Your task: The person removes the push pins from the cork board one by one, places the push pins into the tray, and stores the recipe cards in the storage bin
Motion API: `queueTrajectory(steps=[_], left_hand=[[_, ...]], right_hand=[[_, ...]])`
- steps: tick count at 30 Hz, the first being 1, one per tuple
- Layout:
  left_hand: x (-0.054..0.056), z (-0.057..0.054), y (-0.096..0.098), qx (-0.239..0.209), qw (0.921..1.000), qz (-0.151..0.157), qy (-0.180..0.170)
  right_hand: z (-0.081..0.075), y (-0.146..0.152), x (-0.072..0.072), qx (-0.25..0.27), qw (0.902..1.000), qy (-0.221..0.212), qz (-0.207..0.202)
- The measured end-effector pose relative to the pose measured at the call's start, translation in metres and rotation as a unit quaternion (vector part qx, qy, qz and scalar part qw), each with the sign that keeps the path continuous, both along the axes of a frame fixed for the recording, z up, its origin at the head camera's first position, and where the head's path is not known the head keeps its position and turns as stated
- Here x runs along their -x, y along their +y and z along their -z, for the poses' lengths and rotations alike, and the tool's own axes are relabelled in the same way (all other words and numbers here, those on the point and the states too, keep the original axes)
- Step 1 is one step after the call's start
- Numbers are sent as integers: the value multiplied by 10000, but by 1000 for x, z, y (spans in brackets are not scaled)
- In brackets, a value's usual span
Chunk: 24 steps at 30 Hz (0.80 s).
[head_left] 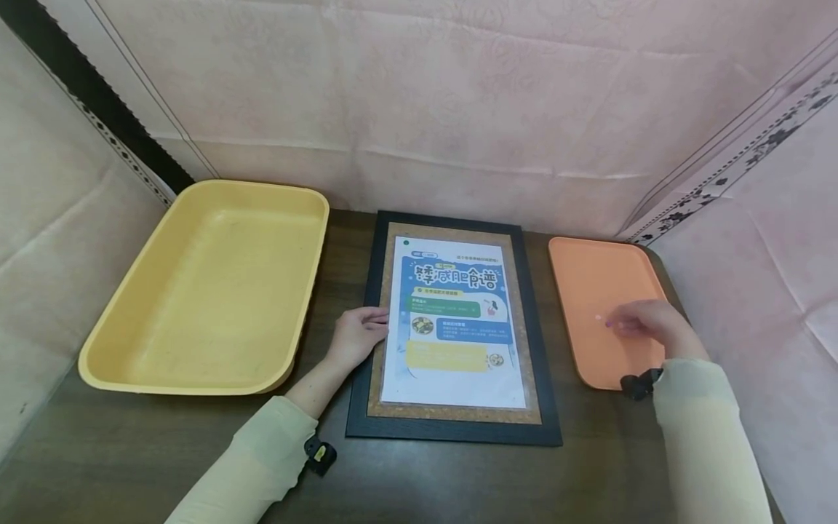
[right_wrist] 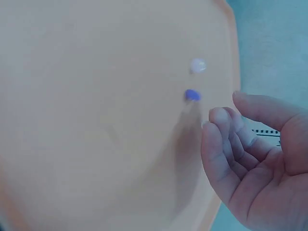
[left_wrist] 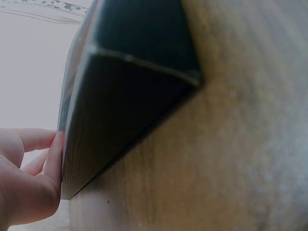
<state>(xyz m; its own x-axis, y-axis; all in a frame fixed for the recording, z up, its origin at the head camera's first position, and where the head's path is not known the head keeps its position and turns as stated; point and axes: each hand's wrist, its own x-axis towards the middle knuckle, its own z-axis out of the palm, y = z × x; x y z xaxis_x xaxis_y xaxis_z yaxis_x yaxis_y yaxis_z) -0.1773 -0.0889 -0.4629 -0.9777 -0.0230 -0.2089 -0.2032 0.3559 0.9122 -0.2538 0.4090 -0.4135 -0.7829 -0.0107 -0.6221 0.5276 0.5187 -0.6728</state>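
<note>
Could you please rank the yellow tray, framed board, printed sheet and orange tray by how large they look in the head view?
Largest to smallest:
1. Yellow tray and framed board: too alike to rank.
2. Printed sheet.
3. Orange tray, partly covered by the right hand.

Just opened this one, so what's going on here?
A person's left hand touches the left side of a dark frame with a printed sheet on its corkboard. Their right hand is over the orange tray, fingertips close to a small purple piece and a whitish one, both lying on the tray. A yellow tray sits to the left.
</note>
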Motion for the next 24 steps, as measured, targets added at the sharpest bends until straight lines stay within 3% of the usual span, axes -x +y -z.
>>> queueTrajectory(steps=[5, 15, 22, 24], left_hand=[[0, -1, 0, 2, 10000, -2, -48], [-1, -2, 1, 14, 10000, 7, -38], [-1, -1, 1, 30, 10000, -6, -46], [-1, -1, 1, 28, 10000, -17, -55]], right_hand=[[-9, -9, 8, -60, 9995, 287, 154], [-30, -55, 31, 187, 9959, 870, -189], [-43, -81, 46, -11, 9943, 839, -664], [-43, -88, 51, 61, 9944, 841, -639]])
